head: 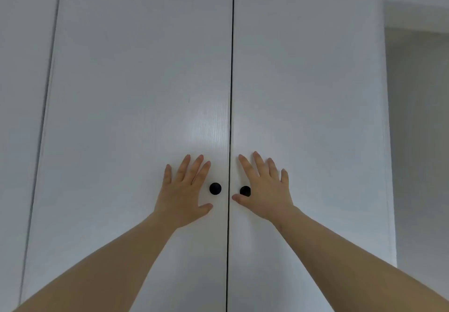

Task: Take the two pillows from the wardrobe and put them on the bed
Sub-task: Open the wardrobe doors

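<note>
Head view faced a white wardrobe (145, 68) whose two tall doors stood closed, meeting at a thin dark seam (231, 68) that ran from 12 o'clock to 6 o'clock through the middle of the frame. The left door (136, 80) and the right door (308, 80) had a smooth, faintly grained white finish, with a soft patch of reflected light just above the hands. The left hand (181, 190), at about 7 o'clock from the centre, lay flat on the left door with its fingers straight and spread, gripping nothing. A round black left knob (215, 188) sat at its 3 o'clock, between forefinger and thumb, apart from both. The right hand (264, 190), at about 5 o'clock, lay flat on the right door in the same way, fingers straight and spread, thumb pointing at the seam. It partly covered the black right knob (245, 190) at its 9 o'clock without curling round it. A further white panel (21, 92) stood at 9 o'clock beyond the left door. At 3 o'clock a pale grey wall (418, 141) showed beside the wardrobe, under a lighter beam (418, 15) at 2 o'clock. With the doors closed, no pillow could be seen
</note>
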`<state>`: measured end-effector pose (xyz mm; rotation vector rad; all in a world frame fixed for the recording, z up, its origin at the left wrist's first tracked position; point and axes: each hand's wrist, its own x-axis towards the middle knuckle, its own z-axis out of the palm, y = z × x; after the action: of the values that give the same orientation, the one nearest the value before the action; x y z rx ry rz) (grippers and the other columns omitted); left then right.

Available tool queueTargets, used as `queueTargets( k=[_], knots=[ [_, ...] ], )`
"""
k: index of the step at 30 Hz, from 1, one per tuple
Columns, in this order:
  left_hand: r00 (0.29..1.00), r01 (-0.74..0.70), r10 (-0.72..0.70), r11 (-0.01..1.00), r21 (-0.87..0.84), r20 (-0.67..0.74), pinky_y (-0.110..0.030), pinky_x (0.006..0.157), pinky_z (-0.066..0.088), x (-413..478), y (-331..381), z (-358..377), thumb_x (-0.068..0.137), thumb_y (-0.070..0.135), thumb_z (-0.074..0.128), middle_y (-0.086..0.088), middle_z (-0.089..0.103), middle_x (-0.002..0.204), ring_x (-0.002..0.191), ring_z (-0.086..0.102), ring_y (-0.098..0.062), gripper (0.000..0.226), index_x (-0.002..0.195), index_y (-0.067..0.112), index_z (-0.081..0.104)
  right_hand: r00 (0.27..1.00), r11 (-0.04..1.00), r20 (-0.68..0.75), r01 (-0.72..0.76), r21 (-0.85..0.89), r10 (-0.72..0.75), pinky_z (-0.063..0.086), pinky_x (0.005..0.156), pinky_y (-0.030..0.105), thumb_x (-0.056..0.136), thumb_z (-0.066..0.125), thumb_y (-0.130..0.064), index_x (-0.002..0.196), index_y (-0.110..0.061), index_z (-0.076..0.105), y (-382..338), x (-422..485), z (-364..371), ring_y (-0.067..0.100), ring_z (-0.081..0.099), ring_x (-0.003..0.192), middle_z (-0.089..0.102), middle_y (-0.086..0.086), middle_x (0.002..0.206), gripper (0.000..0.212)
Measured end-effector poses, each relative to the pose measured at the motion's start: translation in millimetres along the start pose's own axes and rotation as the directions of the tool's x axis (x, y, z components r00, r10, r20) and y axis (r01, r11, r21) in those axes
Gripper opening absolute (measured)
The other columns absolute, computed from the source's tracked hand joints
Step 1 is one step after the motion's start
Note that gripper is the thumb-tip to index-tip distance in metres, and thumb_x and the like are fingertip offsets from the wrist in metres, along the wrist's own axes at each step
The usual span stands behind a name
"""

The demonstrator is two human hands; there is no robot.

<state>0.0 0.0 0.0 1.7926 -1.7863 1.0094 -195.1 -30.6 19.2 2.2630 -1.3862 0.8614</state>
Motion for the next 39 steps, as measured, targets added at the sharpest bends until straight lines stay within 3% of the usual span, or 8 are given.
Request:
queueTargets(
  k=[9, 11, 13, 14, 17, 22, 29, 39],
  knots=[
    [0.998, 0.008, -0.017, 0.992, 0.127, 0.063, -0.058, 0.11, -0.012, 5.4, 0.0, 13.7, 0.075, 0.071, 0.049, 0.005, -0.043, 0.138, 0.13, -0.038, -0.024, 0.112, 0.129, 0.023, -0.036, 0.999, 0.997, -0.024, 0.023, -0.067, -0.025, 0.007, 0.116, 0.052, 0.088, 0.049, -0.054, 0.148, -0.035, -0.001, -1.1, 5.2, 23.4, 0.039, -0.005, 0.145, -0.009, 0.008, 0.159, 0.08],
    [0.998, 0.017, -0.025, 0.993, 0.118, 0.064, -0.059, 0.11, -0.012, 5.5, 0.5, 13.8, 0.073, 0.072, 0.049, 0.006, -0.043, 0.136, 0.13, -0.038, -0.023, 0.113, 0.129, 0.023, -0.036, 0.981, 0.995, -0.184, 0.05, -0.086, -0.066, 0.026, 0.11, 0.052, 0.081, 0.064, -0.042, 0.142, -0.024, 0.031, -1.6, 5.2, 28.8, 0.042, 0.024, 0.14, 0.024, 0.016, 0.154, 0.072],
    [0.997, 0.024, -0.033, 0.992, 0.127, 0.074, -0.062, 0.109, -0.01, 5.5, 2.1, 14.0, 0.074, 0.072, 0.049, 0.005, -0.045, 0.135, 0.136, -0.034, -0.027, 0.113, 0.128, 0.024, -0.037, 0.919, 0.991, -0.377, 0.085, -0.102, -0.118, 0.049, 0.088, 0.044, 0.063, 0.08, -0.029, 0.108, -0.016, 0.061, -0.2, 9.1, 34.5, 0.036, 0.062, 0.104, 0.064, 0.013, 0.113, 0.051],
    [0.996, 0.031, -0.042, 0.991, 0.13, 0.077, -0.063, 0.108, -0.008, 5.5, 3.4, 13.7, 0.074, 0.072, 0.049, 0.005, -0.045, 0.134, 0.138, -0.031, -0.029, 0.112, 0.128, 0.024, -0.037, 0.89, 0.989, -0.435, 0.092, -0.114, -0.133, 0.052, 0.075, 0.038, 0.057, 0.082, -0.025, 0.093, -0.015, 0.065, -0.4, 10.5, 34.8, 0.03, 0.066, 0.083, 0.067, 0.008, 0.091, 0.041],
    [0.993, 0.054, -0.066, 0.991, 0.125, 0.095, -0.065, 0.108, -0.005, 5.2, 7.4, 11.6, 0.075, 0.07, 0.05, 0.006, -0.046, 0.133, 0.139, -0.029, -0.03, 0.112, 0.127, 0.025, -0.038, 0.913, 0.991, -0.389, 0.088, -0.096, -0.119, 0.042, 0.058, 0.032, 0.067, 0.075, -0.024, 0.079, -0.013, 0.06, -2.9, 14.1, 32.6, 0.025, 0.054, 0.059, 0.057, 0.002, 0.065, 0.022],
    [0.99, 0.066, -0.078, 0.992, 0.105, 0.12, -0.065, 0.109, -0.002, 3.9, 9.5, 9.7, 0.076, 0.068, 0.051, 0.008, -0.045, 0.134, 0.139, -0.028, -0.029, 0.111, 0.126, 0.026, -0.038, 0.958, 0.993, -0.283, 0.075, 0.088, -0.048, 0.03, 0.066, 0.03, 0.095, 0.039, -0.026, 0.086, -0.016, 0.036, -1.4, 13.0, 41.8, 0.021, 0.044, 0.067, 0.05, -0.002, 0.075, 0.014],
    [0.971, 0.011, -0.026, 0.998, 0.068, 0.238, -0.064, 0.108, -0.006, 4.0, 3.3, 1.7, 0.083, 0.053, 0.054, 0.004, -0.048, 0.132, 0.122, -0.043, -0.023, 0.106, 0.125, 0.024, -0.039, 0.962, 0.962, -0.267, 0.02, 0.273, 0.055, 0.032, 0.069, 0.027, 0.094, 0.042, -0.025, 0.085, -0.017, 0.036, -3.0, 10.1, 41.8, 0.019, 0.044, 0.061, 0.05, -0.006, 0.07, 0.013],
    [0.95, -0.024, 0.037, 0.999, -0.044, 0.309, -0.056, 0.114, -0.003, 0.4, -5.5, -21.0, 0.086, 0.052, 0.049, 0.009, -0.031, 0.15, 0.141, -0.025, -0.021, 0.093, 0.145, 0.027, -0.019, 0.969, 0.892, -0.212, -0.021, 0.452, 0.131, 0.037, 0.062, 0.03, 0.091, 0.047, -0.023, 0.086, -0.012, 0.042, -7.3, -18.4, 17.7, 0.021, 0.049, 0.062, 0.041, -0.01, 0.06, 0.014]
  ],
)
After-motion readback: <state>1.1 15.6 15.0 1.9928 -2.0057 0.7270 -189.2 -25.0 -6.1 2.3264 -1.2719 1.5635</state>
